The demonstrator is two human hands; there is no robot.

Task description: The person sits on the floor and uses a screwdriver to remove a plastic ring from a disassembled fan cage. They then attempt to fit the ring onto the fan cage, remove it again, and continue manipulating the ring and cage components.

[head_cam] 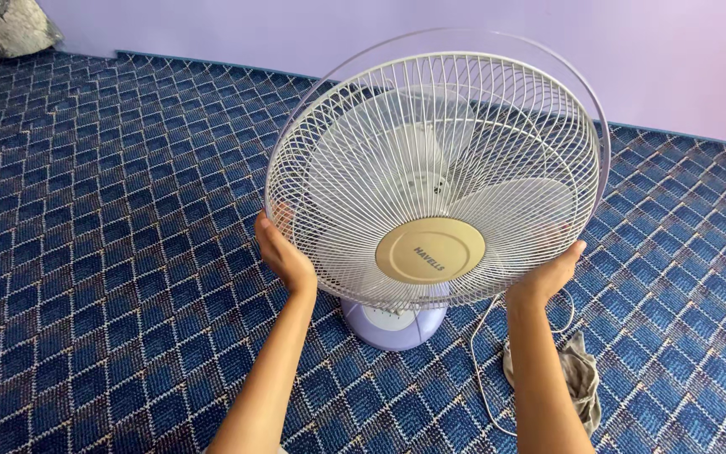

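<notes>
While both grip: left hand (283, 256) | right hand (552, 271) | front grille (430, 176)

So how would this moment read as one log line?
left hand: grips front grille left edge | right hand: grips right edge | fan base: on carpet | cloth, cord: beside base

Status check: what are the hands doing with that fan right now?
Left hand and right hand grip opposite sides of the front grille. Fan base on carpet. Cord and rag beside right arm.
</notes>
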